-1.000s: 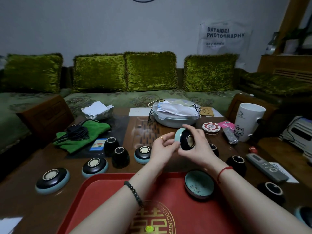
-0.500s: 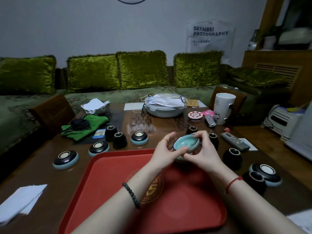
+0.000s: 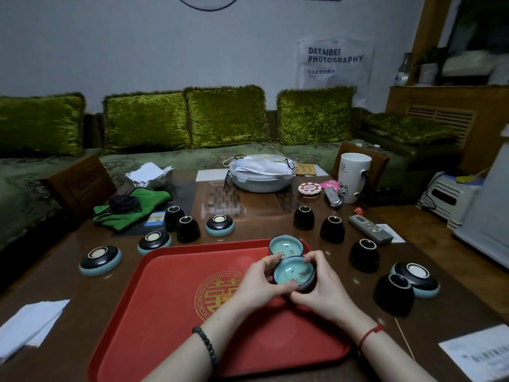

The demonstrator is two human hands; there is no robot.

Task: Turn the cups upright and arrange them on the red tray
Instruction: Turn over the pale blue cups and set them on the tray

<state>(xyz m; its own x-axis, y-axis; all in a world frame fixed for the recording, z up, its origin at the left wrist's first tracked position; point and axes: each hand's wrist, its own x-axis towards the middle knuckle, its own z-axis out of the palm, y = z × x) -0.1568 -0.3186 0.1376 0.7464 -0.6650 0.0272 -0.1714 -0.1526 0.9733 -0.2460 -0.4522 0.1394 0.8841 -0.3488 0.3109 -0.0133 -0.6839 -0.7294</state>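
Note:
A red tray (image 3: pixel 170 304) with a gold emblem lies on the dark table in front of me. My left hand (image 3: pixel 257 282) and my right hand (image 3: pixel 322 288) both grip a shallow cup with a teal inside (image 3: pixel 294 272), held upright low over the tray's right part. A second upright teal cup (image 3: pixel 286 246) stands on the tray's far right corner, just behind the held one. Around the tray several black cups lie upside down: wide ones (image 3: pixel 100 260) (image 3: pixel 153 242) (image 3: pixel 220 225) (image 3: pixel 416 279) and tall ones (image 3: pixel 187 228) (image 3: pixel 303 217) (image 3: pixel 364 255) (image 3: pixel 394 295).
A green cloth (image 3: pixel 132 208) with a black cable lies at the far left. A white basin (image 3: pixel 261 175), a white mug (image 3: pixel 354 177) and two remotes (image 3: pixel 370 228) stand at the back right. Paper sheets (image 3: pixel 30 326) lie near both front corners. A green sofa runs behind the table.
Both hands have turned the cup from its side to upright and lowered it toward the tray, close behind the first upright cup. My view has tilted down and shifted.

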